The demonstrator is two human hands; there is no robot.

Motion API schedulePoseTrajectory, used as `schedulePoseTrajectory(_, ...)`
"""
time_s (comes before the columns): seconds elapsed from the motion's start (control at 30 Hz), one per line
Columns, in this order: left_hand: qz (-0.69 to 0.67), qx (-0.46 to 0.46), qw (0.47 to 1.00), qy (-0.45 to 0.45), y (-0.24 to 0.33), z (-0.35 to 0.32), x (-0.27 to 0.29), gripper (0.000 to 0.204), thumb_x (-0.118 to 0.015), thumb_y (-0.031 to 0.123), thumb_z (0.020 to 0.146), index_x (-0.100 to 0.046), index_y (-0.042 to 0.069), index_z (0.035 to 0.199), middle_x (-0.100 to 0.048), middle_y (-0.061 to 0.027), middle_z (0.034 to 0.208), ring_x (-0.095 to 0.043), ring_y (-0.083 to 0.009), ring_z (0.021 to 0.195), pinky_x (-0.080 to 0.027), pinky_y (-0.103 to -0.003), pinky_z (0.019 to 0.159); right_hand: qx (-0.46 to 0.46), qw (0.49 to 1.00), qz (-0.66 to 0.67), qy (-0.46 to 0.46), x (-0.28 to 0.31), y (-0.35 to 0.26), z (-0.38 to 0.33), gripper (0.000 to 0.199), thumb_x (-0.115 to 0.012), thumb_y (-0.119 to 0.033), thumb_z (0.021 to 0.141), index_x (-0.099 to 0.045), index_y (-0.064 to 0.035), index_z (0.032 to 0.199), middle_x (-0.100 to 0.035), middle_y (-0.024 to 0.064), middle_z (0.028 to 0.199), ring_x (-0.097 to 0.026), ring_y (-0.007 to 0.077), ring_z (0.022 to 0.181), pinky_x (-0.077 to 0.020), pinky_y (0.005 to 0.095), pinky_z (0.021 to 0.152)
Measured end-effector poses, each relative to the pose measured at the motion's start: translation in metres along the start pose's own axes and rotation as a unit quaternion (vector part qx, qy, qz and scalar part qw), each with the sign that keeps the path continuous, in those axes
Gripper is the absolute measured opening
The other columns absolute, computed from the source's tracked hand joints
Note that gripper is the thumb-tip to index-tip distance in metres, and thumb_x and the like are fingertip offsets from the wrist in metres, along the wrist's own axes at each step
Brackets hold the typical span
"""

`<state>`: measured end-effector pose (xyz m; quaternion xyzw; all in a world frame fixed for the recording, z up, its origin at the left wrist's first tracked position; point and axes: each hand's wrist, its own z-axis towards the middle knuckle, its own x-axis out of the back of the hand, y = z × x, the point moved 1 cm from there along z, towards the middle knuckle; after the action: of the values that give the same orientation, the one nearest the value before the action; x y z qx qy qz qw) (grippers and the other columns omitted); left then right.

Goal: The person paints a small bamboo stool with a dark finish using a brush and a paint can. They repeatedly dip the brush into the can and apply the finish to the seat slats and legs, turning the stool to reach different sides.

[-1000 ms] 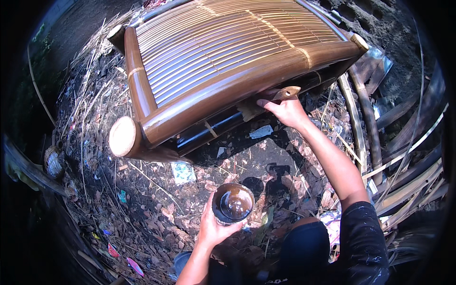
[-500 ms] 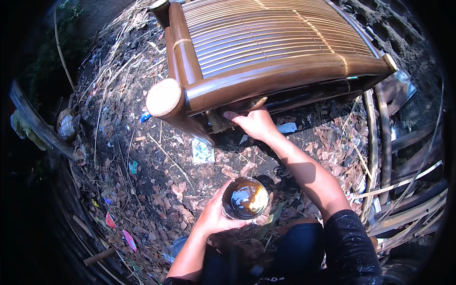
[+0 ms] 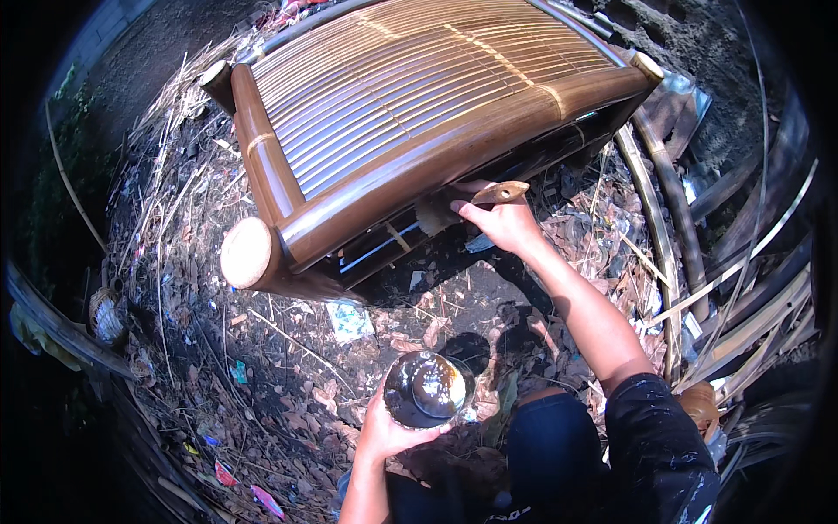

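My left hand [image 3: 390, 430] is closed round a cup-like container [image 3: 403, 389] of dark, glossy brown liquid, held over the ground. Between the fingers of my right hand [image 3: 506, 225] is a paintbrush [image 3: 504, 191]; its pale wooden handle points to the right and its bristles to the left. The brush is at the shaded underside of a glossy brown bamboo bench [image 3: 419, 186], just below the thick front pole. Whether the bristles touch the bamboo I cannot tell. The bench has a slatted top [image 3: 349, 105] and a pale cut pole end [image 3: 246, 252] at its near left corner.
Dry leaves [image 3: 323, 397], straw and scraps of litter cover the ground. Loose bamboo poles [image 3: 650, 236] and split strips lie along the right. A curved pole [image 3: 65, 323] and a small woven basket-like thing [image 3: 106, 316] are at the left. Behind is a dark wall.
The view has shifted, so the bench appears further left and more tilted. My right hand has moved the brush rightward along the bench's underside. My left hand still holds the container.
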<state>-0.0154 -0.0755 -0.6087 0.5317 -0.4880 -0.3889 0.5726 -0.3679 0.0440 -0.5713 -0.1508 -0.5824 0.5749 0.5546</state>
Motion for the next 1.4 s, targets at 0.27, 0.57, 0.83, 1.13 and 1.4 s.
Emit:
schedulePoseTrajectory(0.27,-0.033,0.012,0.999,0.014,-0.006,0.023,-0.013,0.083,-0.101,0.014,0.065,-0.059,-0.004,0.135,-0.071,-0.011,0.121,-0.069,-0.018,0.108,-0.056,-0.037,0.1,-0.017,0.881,-0.318,0.349,0.29,0.177,0.08,0.041,-0.079,-0.036,0.091,-0.077,-0.0075,0.12,-0.078,0.0172,0.11,-0.076,0.0318,0.104,-0.0577,0.0418,0.091)
schedulePoseTrajectory(0.57,-0.013,0.031,0.995,0.093,-0.006,0.037,-0.022,0.074,-0.098,0.007,0.068,-0.061,-0.003,0.132,-0.071,-0.0114,0.121,-0.071,-0.02,0.108,-0.057,-0.037,0.099,0.02,0.908,-0.132,0.398,0.251,0.189,0.053,0.036,-0.079,-0.022,0.095,-0.075,-0.0039,0.126,-0.078,0.0165,0.119,-0.075,0.0219,0.11,-0.0565,0.033,0.096)
schedulePoseTrajectory(0.83,-0.049,0.027,0.982,0.18,-0.021,0.044,-0.037,0.079,-0.099,0.011,0.067,-0.06,-0.003,0.135,-0.07,-0.011,0.124,-0.069,-0.0202,0.109,-0.057,-0.039,0.099,0.129,0.948,-0.015,0.29,0.178,0.183,0.016,0.034,-0.079,-0.018,0.095,-0.075,-0.0024,0.125,-0.077,0.0136,0.12,-0.074,0.0217,0.11,-0.055,0.0327,0.1)
schedulePoseTrajectory(1.13,-0.003,0.03,0.985,0.167,0.02,0.037,-0.034,0.074,-0.098,0.015,0.07,-0.063,-0.004,0.132,-0.072,-0.0122,0.121,-0.07,-0.0209,0.11,-0.056,-0.039,0.099,0.059,0.847,-0.516,0.118,0.305,0.171,0.122,0.027,-0.071,0.0,0.085,-0.075,-0.0025,0.111,-0.072,0.0257,0.108,-0.07,0.043,0.102,-0.0562,0.0478,0.086)
schedulePoseTrajectory(1.4,0.044,0.008,0.987,0.152,0.031,0.023,-0.026,0.087,-0.1,0.022,0.067,-0.057,-0.002,0.139,-0.07,-0.0123,0.129,-0.067,-0.0199,0.119,-0.054,-0.038,0.104,0.099,0.955,-0.278,0.023,0.223,0.094,0.105,0.028,-0.076,-0.016,0.092,-0.074,-0.0024,0.116,-0.077,0.0196,0.109,-0.074,0.0378,0.104,-0.0553,0.0433,0.089)
